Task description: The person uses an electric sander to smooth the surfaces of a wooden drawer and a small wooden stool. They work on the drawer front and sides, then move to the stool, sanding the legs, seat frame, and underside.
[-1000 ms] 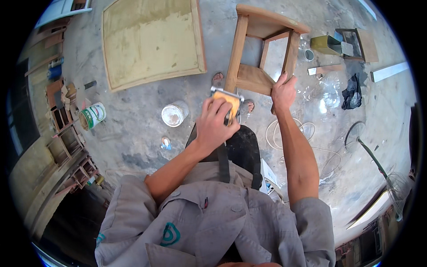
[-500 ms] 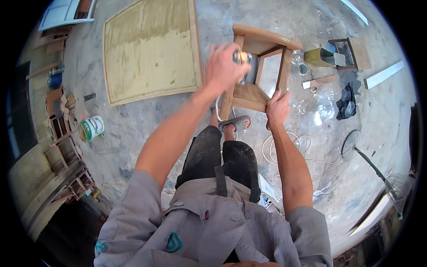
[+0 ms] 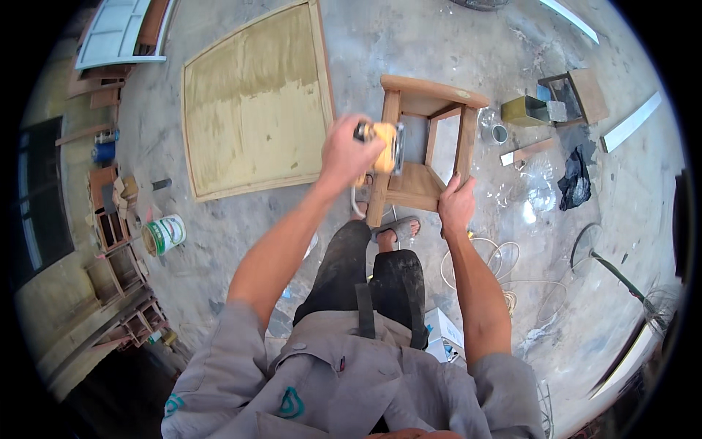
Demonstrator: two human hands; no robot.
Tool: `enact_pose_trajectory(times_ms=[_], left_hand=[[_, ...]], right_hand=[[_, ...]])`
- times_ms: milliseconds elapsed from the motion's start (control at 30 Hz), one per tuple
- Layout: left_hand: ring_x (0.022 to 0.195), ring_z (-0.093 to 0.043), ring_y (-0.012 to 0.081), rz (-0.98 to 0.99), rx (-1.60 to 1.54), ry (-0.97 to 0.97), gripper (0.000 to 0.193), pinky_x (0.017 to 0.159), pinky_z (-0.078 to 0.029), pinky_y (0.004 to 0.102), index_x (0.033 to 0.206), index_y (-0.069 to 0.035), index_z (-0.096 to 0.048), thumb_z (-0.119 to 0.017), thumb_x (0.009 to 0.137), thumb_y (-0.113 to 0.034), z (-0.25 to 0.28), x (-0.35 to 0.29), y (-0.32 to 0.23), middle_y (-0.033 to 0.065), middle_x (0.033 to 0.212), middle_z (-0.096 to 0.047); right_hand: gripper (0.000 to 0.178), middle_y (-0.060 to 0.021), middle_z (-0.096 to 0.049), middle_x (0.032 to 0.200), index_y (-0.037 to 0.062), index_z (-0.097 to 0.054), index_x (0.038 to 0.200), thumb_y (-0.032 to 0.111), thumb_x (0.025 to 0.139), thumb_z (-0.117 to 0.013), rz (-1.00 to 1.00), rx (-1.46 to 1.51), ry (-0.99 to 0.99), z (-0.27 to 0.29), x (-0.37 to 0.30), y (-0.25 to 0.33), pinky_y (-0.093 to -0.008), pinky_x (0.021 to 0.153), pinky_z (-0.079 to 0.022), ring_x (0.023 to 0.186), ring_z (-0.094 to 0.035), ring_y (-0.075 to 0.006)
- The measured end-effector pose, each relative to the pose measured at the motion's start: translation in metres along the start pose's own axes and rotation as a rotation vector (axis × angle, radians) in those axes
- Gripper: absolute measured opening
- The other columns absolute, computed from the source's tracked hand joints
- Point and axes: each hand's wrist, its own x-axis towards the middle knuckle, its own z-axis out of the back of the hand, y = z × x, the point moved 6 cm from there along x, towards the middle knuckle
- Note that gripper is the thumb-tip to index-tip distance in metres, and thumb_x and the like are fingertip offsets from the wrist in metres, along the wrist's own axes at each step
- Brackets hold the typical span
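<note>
A small brown wooden stool lies tilted in front of me, its frame open toward me. My left hand is wrapped round a yellow-and-black power sander. The sander's flat pad is against or just above the stool's left leg; the blur hides which. My right hand grips the stool's right leg near its lower end, fingers closed round it. A pale cord hangs below the sander.
A large framed panel lies on the floor at left, with a white-and-green bucket nearer. To the right are a metal tin, a cup, a black plastic bag, a coiled cord and a standing fan.
My left hand has brought the sander nearer to me along the stool's left leg, and its yellow body shows more. The right hand keeps its grip. The whole view has shifted slightly.
</note>
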Motion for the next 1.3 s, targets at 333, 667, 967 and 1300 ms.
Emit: enact_pose_trajectory(times_ms=[333,667,967,1300], left_hand=[[0.112,-0.057,0.0359,-0.177,0.195,0.147,0.039,0.095,-0.049,0.0448,0.105,-0.008,-0.067,-0.079,0.07,-0.021,-0.007,-0.032,-0.026,0.0115,0.11,-0.062],[0.123,-0.044,0.038,-0.058,0.121,0.365,0.035,0.099,-0.047,0.0481,0.12,-0.009,-0.064,-0.072,0.09,-0.025,-0.024,-0.033,-0.029,0.0144,0.128,-0.051],[0.117,-0.06,0.0365,0.016,-0.231,0.462,0.036,0.11,-0.038,0.0489,0.135,0.0,-0.055,-0.051,0.106,-0.02,-0.014,0.0,-0.01,0.0174,0.126,-0.064],[0.136,-0.047,0.042,0.185,-0.069,0.22,0.072,0.113,-0.041,0.0479,0.152,0.007,-0.029,-0.063,0.097,-0.025,-0.083,0.004,0.065,0.0266,0.142,-0.051]], right_hand=[[0.042,-0.0349,-0.067,0.109,-0.0002,-0.049,0.131,0.03,0.103,-0.055,-0.15,-0.003,0.178,0.013,0.001,0.01,-0.0593,0.087,-0.05,0.101,-0.064,-0.0536],[0.107,-0.037,-0.026,0.158,-0.0096,-0.01,0.159,0.009,0.081,-0.081,0.353,0.407,0.362,0.058,-0.112,0.193,-0.0537,0.122,-0.03,0.15,-0.024,-0.0536],[0.086,-0.0243,-0.048,0.131,0.007,-0.033,0.149,0.016,0.077,-0.082,0.027,0.129,0.217,0.027,-0.045,0.193,-0.0571,0.081,-0.057,0.106,-0.063,-0.0501],[0.076,-0.0241,-0.058,0.118,-0.0057,-0.046,0.133,0.017,0.071,-0.084,-0.048,0.197,0.087,0.131,0.009,0.186,-0.0442,0.1,-0.048,0.112,-0.059,-0.0371]])
